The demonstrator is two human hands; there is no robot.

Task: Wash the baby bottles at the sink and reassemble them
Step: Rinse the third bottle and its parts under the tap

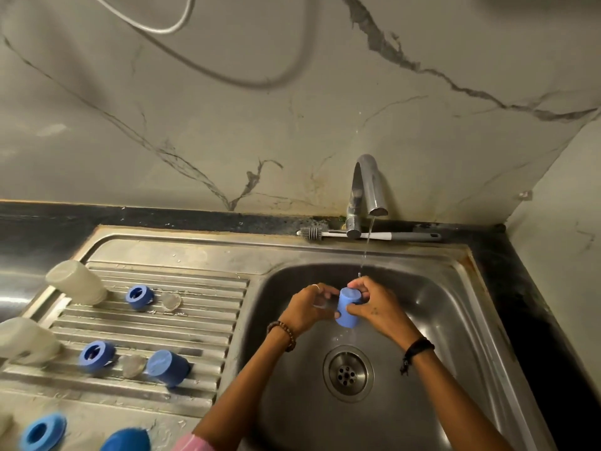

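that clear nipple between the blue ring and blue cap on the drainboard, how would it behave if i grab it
The clear nipple looks thin and translucent, so it is probably soft and would squash under a pinch. It appears small and likely very light. Water drops dot the ribbed drainboard nearby, so it may be wet and slippery. Lying across the ridges, it would probably slide rather than roll.

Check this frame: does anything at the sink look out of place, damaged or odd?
Nothing looks spilled or broken. Both hands hold a blue cap under the running tap. The only blemish is rust-coloured staining along the sink rim at its back right corner. The brush lies behind the tap.
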